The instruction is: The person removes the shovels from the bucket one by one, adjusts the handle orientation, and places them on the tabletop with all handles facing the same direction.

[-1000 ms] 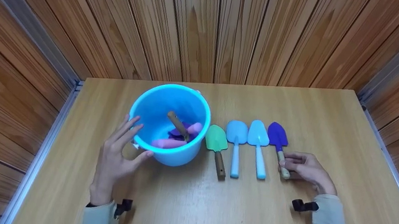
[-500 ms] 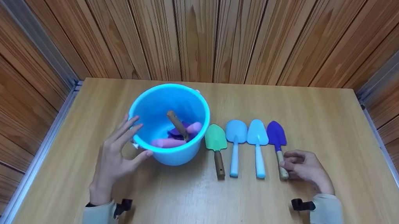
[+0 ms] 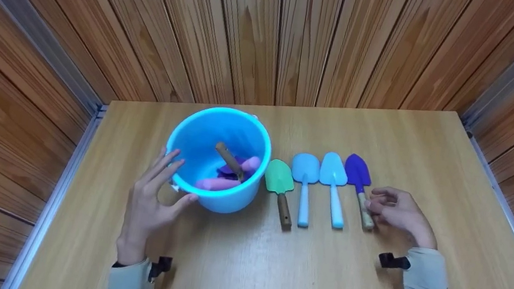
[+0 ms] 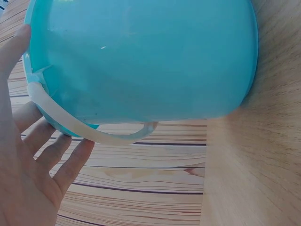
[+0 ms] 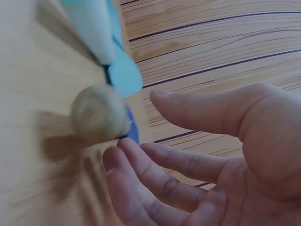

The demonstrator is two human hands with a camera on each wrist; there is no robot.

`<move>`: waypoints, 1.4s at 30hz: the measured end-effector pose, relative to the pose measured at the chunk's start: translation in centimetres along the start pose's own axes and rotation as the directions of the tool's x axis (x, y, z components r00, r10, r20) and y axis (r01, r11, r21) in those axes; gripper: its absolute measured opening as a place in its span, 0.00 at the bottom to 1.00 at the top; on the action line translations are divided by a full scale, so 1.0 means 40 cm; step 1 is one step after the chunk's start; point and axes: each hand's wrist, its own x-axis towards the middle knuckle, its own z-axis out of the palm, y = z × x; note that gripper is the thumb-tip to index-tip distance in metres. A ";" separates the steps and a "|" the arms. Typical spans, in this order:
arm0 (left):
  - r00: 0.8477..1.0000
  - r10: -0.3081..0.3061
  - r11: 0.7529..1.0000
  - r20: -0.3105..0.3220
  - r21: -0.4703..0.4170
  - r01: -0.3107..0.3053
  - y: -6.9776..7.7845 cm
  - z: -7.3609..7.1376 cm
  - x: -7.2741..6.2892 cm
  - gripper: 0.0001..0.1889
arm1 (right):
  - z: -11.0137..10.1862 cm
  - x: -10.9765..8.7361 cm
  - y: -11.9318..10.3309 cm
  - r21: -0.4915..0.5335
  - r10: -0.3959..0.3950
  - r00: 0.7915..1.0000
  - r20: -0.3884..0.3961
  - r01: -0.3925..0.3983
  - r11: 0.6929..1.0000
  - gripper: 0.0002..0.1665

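Wood-plank walling (image 3: 264,28) is rising behind and to both sides of a pale worktop (image 3: 243,270). Blue bucket (image 3: 227,205) is standing left of centre; a brown handle (image 3: 228,157) and a pink handle (image 3: 219,184) are among the pieces showing inside. Four trowels are lying in a row to its right, blades far, handles near: green trowel (image 3: 280,178), two pale blue trowels (image 3: 305,174), purple trowel (image 3: 359,181) last. Its long axis is running from far left to near right, wooden handle (image 3: 364,212) pointing nearward. Right hand (image 3: 400,214) is the nearer one by far: its grip is hovering just right of that handle, thumb standing well apart from loosely bent fingers, holding nothing. So the handle is lying immediately left of the fingertips; whether one is touching, cannot tell. Left hand (image 3: 148,205) is resting against the bucket's left and near rim, fingers and thumb spreading wide, white bail (image 4: 89,133) passing beside the fingertips.
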 end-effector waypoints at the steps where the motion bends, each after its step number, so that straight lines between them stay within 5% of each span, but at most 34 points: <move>1: 1.000 -0.003 1.000 -0.004 0.001 0.003 -0.001 -0.002 0.000 0.40 | 0.000 -0.001 -0.011 -0.016 -0.015 1.000 -0.002 0.015 1.000 0.41; 6: 1.000 -0.010 1.000 0.000 0.006 0.010 0.001 -0.003 0.002 0.39 | 0.003 0.000 -0.076 -0.084 -0.077 0.997 -0.002 0.077 0.994 0.38; 11: 1.000 -0.006 1.000 0.003 0.011 0.006 0.003 0.004 -0.002 0.39 | 0.014 0.011 -0.201 -0.146 -0.199 0.980 0.020 0.200 0.969 0.35; 15: 1.000 -0.007 1.000 0.000 0.008 0.007 0.002 0.005 -0.003 0.40 | 0.040 0.014 -0.319 -0.235 -0.335 0.941 0.057 0.338 0.911 0.30; 22: 1.000 -0.014 1.000 -0.008 -0.005 0.014 0.005 0.008 -0.001 0.39 | 0.111 0.017 -0.527 -0.373 -0.399 0.898 0.187 0.441 0.816 0.26; 26: 1.000 -0.018 1.000 -0.008 -0.006 0.018 0.007 0.006 -0.002 0.39 | 0.173 0.020 -0.613 -0.404 -0.451 0.857 0.251 0.516 0.755 0.25; 34: 1.000 -0.015 1.000 -0.003 0.001 0.015 0.006 0.009 0.009 0.39 | 0.322 0.049 -0.691 -0.412 -0.518 0.767 0.378 0.640 0.648 0.29; 42: 1.000 -0.014 1.000 0.001 0.001 0.014 0.007 0.016 0.008 0.39 | 0.442 0.091 -0.693 -0.535 -0.428 0.771 0.471 0.635 0.557 0.38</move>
